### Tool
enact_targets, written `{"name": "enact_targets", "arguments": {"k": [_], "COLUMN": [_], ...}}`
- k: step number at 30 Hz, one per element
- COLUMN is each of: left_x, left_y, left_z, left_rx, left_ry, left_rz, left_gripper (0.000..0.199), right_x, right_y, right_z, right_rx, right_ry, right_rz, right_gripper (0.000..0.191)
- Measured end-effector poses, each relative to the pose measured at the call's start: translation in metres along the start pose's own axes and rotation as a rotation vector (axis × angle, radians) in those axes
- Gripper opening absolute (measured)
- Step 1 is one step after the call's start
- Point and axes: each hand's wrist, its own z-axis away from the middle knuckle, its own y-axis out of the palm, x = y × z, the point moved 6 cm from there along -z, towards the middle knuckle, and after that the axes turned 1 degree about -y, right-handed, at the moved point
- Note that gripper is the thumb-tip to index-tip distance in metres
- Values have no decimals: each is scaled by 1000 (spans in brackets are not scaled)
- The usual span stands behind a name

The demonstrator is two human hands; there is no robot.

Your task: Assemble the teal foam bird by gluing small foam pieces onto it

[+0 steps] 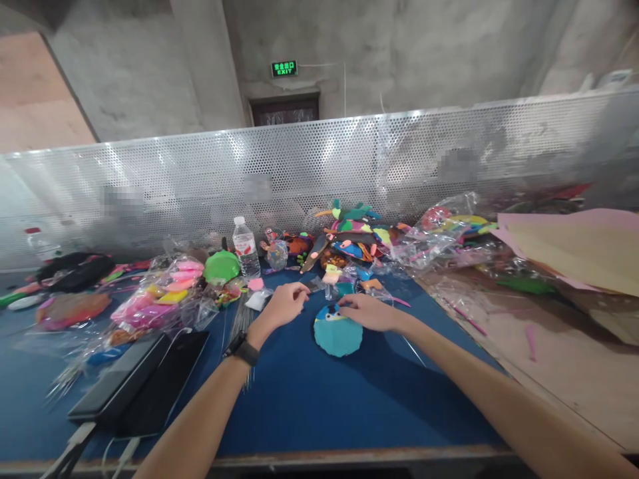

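Observation:
A round, flat turquoise clay disc (338, 338) lies on the blue table, with a darker blue patch, a yellow strip and small black and white bits along its far part. Over its upper right edge is my right hand (368, 313), fingers bent and pressed together, the tips at the black and white bits. Whatever they pinch is too small to name. To the left of the disc and apart from it, my left hand (285, 305) hovers above the table with thumb and fingers closed; what is between them is hidden. A dark watch (242, 347) is on the left wrist.
A water bottle (244, 247), a green clay lump (222, 267), bagged clay (172, 289) and colourful clay figures (344, 243) line the back. Thin wires (243, 319) lie left of the disc. A power bank (122, 376) and phone (162, 382) lie front left. Pink-edged sheets (574, 246) stand right.

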Motion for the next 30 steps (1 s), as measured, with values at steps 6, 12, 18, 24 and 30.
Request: {"name": "enact_targets", "arguments": {"k": [6, 12, 18, 24, 30], "left_x": [9, 2, -6, -23, -26], "left_y": [-20, -6, -3, 5, 29], "left_z": [-3, 4, 6, 8, 10], "left_rx": [-17, 183, 115, 69, 182], "left_ry": [55, 170, 199, 227, 158], "left_rz": [-224, -449, -455, -123, 160], "left_gripper": [23, 21, 21, 21, 19], "right_x": [-5, 7, 11, 17, 26], "right_y": [0, -6, -13, -9, -1], "right_z": [2, 5, 3, 1, 1], "right_rx": [14, -34, -190, -247, -233], "right_ry": [-2, -60, -98, -202, -274], "right_rz": [129, 349, 367, 236, 196], "right_gripper": [35, 36, 36, 31, 23]}}
